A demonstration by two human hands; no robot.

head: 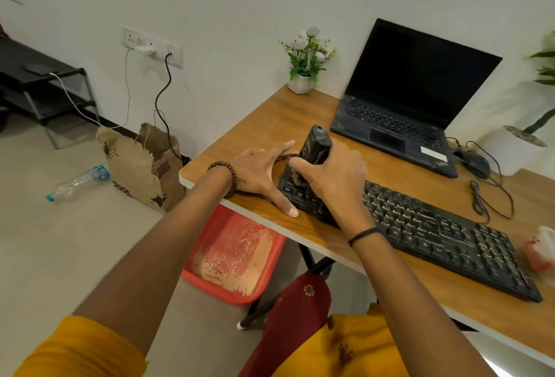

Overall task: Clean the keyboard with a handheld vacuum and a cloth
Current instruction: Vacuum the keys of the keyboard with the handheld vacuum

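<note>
- Your left arm reaches forward from the lower left, its forearm bare below a yellow sleeve.
- Your left hand (258, 172) lies palm down, its 4 fingers straight and spread and the thumb stretched back toward you.
- Your right arm comes in from the lower right, angled toward the left hand.
- Your right hand (333, 175) is knuckles up, fingers curled round the handheld vacuum (316, 142).
- Your 2 hands sit just beside each other.

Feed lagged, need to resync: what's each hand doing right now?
Left hand: open, flat on the desk beside the keyboard.
Right hand: gripping the handheld vacuum.
</note>
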